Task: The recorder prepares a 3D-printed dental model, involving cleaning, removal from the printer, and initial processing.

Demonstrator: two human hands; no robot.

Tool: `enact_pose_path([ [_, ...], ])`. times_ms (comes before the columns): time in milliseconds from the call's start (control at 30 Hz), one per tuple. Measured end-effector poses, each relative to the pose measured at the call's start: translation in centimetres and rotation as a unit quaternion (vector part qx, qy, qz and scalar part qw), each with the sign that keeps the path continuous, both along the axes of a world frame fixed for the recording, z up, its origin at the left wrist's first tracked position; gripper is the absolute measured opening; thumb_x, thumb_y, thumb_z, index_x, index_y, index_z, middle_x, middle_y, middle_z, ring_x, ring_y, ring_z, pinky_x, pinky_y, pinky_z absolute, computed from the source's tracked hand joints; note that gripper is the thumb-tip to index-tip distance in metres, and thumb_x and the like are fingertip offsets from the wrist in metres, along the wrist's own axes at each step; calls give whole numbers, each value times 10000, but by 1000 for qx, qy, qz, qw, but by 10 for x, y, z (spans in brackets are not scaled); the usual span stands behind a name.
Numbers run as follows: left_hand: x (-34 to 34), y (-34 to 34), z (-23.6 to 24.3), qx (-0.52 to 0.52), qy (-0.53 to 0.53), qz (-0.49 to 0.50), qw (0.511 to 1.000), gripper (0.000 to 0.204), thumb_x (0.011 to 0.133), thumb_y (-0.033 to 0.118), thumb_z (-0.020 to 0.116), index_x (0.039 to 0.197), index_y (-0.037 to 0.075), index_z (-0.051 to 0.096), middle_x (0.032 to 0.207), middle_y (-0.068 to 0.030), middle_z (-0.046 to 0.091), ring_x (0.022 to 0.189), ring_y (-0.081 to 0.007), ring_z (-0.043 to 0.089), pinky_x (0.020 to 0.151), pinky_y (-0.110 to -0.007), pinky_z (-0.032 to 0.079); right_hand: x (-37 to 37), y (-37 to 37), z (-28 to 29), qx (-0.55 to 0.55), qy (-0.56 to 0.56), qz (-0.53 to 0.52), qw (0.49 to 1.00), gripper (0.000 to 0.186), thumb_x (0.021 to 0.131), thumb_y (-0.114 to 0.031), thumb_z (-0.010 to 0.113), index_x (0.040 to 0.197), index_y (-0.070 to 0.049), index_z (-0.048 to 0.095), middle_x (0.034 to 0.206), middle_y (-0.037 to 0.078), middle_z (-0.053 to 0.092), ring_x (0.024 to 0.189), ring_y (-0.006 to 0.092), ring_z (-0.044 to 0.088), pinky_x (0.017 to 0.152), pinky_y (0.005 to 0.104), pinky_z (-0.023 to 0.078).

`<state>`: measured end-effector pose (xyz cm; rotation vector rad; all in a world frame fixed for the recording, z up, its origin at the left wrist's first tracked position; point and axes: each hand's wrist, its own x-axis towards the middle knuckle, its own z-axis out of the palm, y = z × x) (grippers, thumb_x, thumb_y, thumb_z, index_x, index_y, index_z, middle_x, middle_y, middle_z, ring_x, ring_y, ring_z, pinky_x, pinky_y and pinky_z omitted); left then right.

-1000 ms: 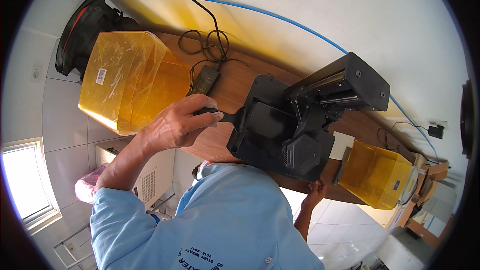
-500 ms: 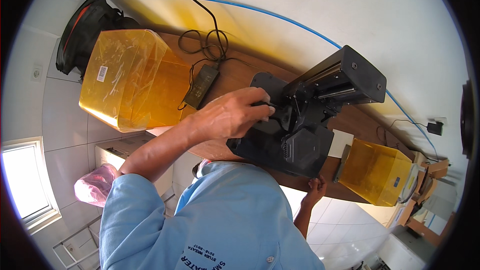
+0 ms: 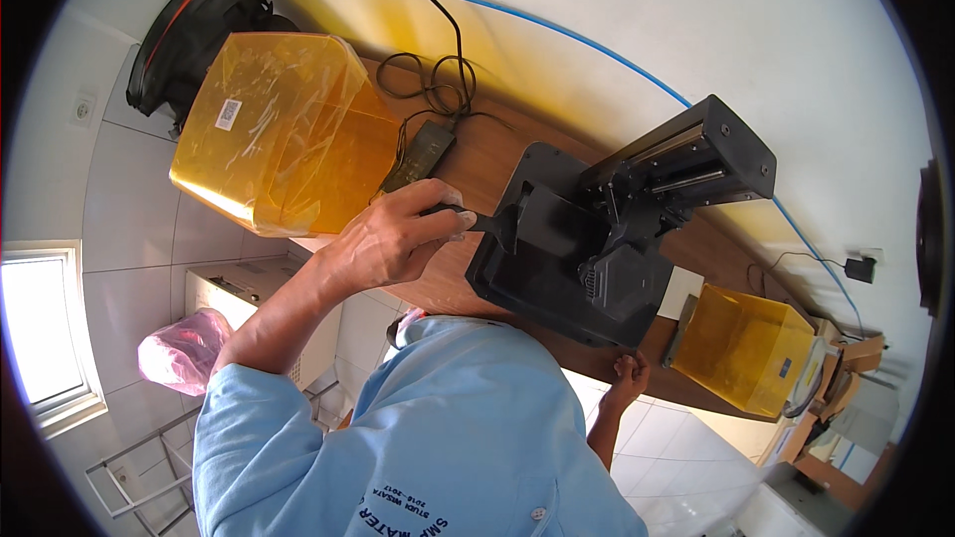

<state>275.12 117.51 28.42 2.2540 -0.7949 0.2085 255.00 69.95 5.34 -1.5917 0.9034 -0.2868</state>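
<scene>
My left hand [image 3: 383, 239] is closed around the handle of a black flat-ended tool [image 3: 500, 228], a scraper or brush by its shape. Its wide end is over the left part of a resin 3D printer [image 3: 537, 283], by the dark tray [image 3: 562, 229]; whether it touches is unclear. The printer is black, with an upright column [image 3: 686, 154] at the back and a dark many-sided part [image 3: 622, 283] in front of it. My right hand [image 3: 625, 381] has curled fingers near the printer's front right corner, at the table edge. What it holds, if anything, is hidden.
On the brown table [image 3: 477, 159], a large amber cover [image 3: 269, 134] stands left, beside a black power adapter [image 3: 423, 154] with coiled cable. A second amber machine [image 3: 746, 348] stands right, with cardboard boxes [image 3: 841, 388] beyond. A pink bag [image 3: 184, 350] is at lower left.
My left hand has drawn back leftward from the printer's middle, bringing the black tool into plain sight. The view has shifted slightly. My right hand stays near the printer's corner.
</scene>
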Motion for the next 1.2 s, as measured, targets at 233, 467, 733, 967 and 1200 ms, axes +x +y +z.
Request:
enact_pose_path([
  [233,-46,9,-24,-58,52,72,994,223,856,-28,762,1072,19,732,1049,-160,637,902,-331,678,762,-390,568,1,-2,-1,-17,7,7,1000,317,991,-73,664,1290,18,619,973,55,657,885,134,641,794,285,539],
  [467,-103,-12,-75,-107,93,157,977,241,884,-26,746,1118,18,717,1069,-162,642,915,-335,675,773,-401,569,6,4,2,-23,19,-16,999,308,988,-71,668,1282,10,626,1061,76,660,930,152,643,827,296,536],
  [733,-114,-61,-86,-145,51,173,973,264,907,48,775,1163,39,713,1063,-136,645,879,-306,693,694,-405,596,-1,15,-3,7,-30,-6,1000,309,986,-91,676,1281,-8,633,1117,72,646,1001,156,620,894,299,507],
  [967,-129,-106,-85,-72,49,197,977,238,936,83,748,1169,54,709,1027,-127,584,814,-325,677,669,-439,597,-7,5,-10,38,-87,54,994,283,975,-43,681,1252,1,645,1037,47,656,926,131,622,859,267,524],
  [1200,-166,-145,-76,-10,40,273,961,176,974,108,709,1136,42,694,954,-150,518,752,-340,625,648,-462,531,-22,-17,-13,89,-141,171,971,303,1012,-111,683,1276,25,622,1105,85,674,1031,167,655,957,321,549],
])
